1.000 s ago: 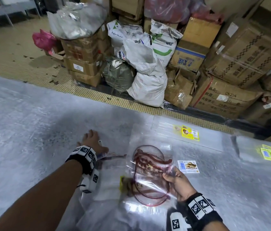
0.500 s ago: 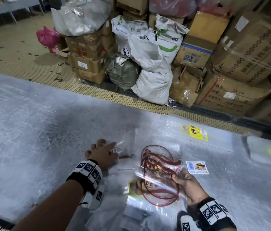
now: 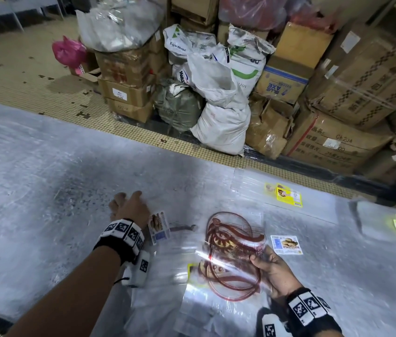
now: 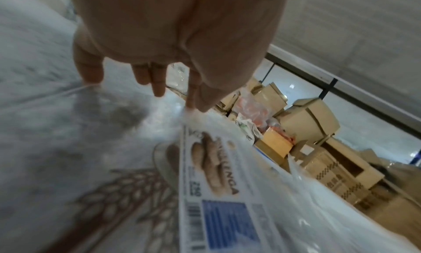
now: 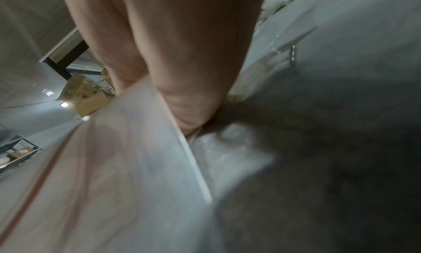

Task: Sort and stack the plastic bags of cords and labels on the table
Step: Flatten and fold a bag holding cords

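Scuffed grey table (image 3: 46, 166), tiled floor (image 3: 21, 76), cardboard boxes (image 3: 362, 76), perhaps sacks (image 3: 221, 113)

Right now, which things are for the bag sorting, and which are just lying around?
For the job: left hand, right hand, printed plastic bag, labelled bag, loose label, yellow-label bag.

Lying about: cardboard boxes, white sacks, pink bag.

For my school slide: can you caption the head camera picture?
Right hand grips a clear bag printed with red loops; left hand lifts another labelled bag off the table.
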`<state>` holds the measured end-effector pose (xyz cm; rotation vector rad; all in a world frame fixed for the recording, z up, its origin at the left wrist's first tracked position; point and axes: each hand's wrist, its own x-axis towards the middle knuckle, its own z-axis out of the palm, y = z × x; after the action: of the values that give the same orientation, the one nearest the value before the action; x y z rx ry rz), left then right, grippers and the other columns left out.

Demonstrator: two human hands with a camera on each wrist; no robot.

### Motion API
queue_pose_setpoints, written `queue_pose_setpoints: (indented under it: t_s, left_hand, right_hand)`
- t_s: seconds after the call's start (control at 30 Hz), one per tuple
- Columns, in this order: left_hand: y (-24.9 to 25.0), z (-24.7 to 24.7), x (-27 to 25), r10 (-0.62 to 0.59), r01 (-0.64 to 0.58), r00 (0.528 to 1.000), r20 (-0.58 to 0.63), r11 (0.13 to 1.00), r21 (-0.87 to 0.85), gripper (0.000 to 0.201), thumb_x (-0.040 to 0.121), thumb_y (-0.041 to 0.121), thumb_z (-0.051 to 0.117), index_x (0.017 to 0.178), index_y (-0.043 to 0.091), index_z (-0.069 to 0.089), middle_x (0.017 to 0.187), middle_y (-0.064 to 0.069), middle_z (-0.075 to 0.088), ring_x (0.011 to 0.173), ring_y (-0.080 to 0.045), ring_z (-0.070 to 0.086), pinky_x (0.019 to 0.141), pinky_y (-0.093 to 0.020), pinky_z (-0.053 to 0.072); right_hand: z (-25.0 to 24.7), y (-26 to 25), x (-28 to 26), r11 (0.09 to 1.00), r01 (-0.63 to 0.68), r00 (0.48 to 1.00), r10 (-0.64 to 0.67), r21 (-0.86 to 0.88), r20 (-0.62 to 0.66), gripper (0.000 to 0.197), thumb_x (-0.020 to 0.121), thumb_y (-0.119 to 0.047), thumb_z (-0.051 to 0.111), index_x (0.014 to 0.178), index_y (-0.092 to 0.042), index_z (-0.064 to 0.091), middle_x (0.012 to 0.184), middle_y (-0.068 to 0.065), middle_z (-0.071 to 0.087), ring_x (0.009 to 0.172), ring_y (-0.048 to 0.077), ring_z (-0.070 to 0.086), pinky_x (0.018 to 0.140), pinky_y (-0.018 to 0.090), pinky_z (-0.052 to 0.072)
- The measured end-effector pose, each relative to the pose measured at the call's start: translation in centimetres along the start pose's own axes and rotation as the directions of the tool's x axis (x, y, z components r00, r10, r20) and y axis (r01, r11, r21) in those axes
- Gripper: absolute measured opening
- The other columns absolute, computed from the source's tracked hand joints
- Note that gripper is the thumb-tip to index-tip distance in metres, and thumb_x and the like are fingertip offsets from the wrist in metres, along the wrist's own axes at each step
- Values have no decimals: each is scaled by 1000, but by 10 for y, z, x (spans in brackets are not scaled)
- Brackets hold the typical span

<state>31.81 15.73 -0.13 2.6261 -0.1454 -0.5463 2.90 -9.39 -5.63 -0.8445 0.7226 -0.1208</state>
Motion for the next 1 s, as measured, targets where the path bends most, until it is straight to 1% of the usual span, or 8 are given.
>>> queue_pose_setpoints:
  t_s: [0.13, 0.2, 0.37, 0.47, 0.63, 0.7, 0.83, 1.0]
  left_hand:
    - [-44, 9, -22, -78, 72, 996, 35, 985, 156, 69, 65, 39, 60, 128, 15, 45, 146, -23, 31, 141, -40, 19, 116, -45, 25]
    - [-56, 16, -46, -38, 19, 995, 96, 980, 196, 86, 65, 52, 63, 141, 26, 35, 155, -19, 16, 144, -37, 17, 117, -44, 23]
    - [-51, 27, -68, 5, -27, 987, 159, 990, 141, 78, 83, 42, 55, 145, 60, 11, 160, -12, -21, 148, -35, -16, 117, -52, -7]
    - [-48, 24, -65, 70, -85, 983, 167, 993, 83, 81, 70, 46, 54, 134, 73, 12, 161, -9, -1, 147, -34, 4, 118, -57, 3]
    - [-44, 24, -64, 311, -312, 940, 142, 950, -20, 81, 86, 22, 56, 129, 79, 18, 136, 19, 44, 141, -16, 29, 114, -57, 14]
    - [-48, 29, -58, 350, -331, 928, 131, 932, -144, 88, 91, 16, 56, 124, 83, 9, 122, 29, 53, 136, -3, 38, 115, -58, 14]
    - [-54, 28, -55, 358, -326, 922, 149, 923, -203, 116, 92, -2, 52, 124, 73, -29, 135, 31, 46, 124, 20, 29, 118, -57, 7]
    - [-56, 22, -46, 323, -325, 945, -44, 925, -199, 116, 87, 15, 62, 132, 55, -37, 132, 18, 59, 100, -6, 66, 111, -43, 31]
  right_hand:
    - [0, 1, 1, 999, 37, 999, -37, -5, 19, 80, 34, -15, 103, 107, -11, 70, 123, 32, 63, 103, 41, 67, 96, 55, 50]
    - [0, 1, 2, 999, 50, 998, -50, 6, 31, 79, 32, -14, 103, 104, -8, 70, 119, 32, 64, 98, 39, 70, 94, 53, 51]
    - [0, 0, 4, 999, 43, 999, -42, -28, 27, 80, 32, -15, 103, 103, -7, 66, 120, 34, 63, 96, 39, 70, 93, 52, 52]
    - [4, -2, 1, 999, 29, 999, -28, -28, 29, 72, 42, -10, 100, 105, -6, 65, 121, 34, 63, 94, 39, 71, 90, 51, 54]
    - [8, -4, -4, 999, 40, 999, -40, -24, -6, 38, 79, 11, 58, 115, -1, 58, 118, 32, 65, 90, 36, 72, 89, 49, 54]
    - [8, -3, -4, 999, 29, 999, -30, -36, -24, 39, 79, 10, 59, 117, 0, 57, 120, 32, 64, 94, 38, 70, 92, 52, 53]
    - [5, -2, -5, 998, 23, 999, -25, -57, -42, 40, 81, 9, 60, 119, -4, 60, 123, 30, 64, 109, 42, 63, 106, 61, 42]
    - [7, -4, -7, 998, 38, 999, -40, -52, -29, 40, 82, 8, 59, 120, -3, 58, 122, 30, 64, 100, 36, 68, 93, 49, 53]
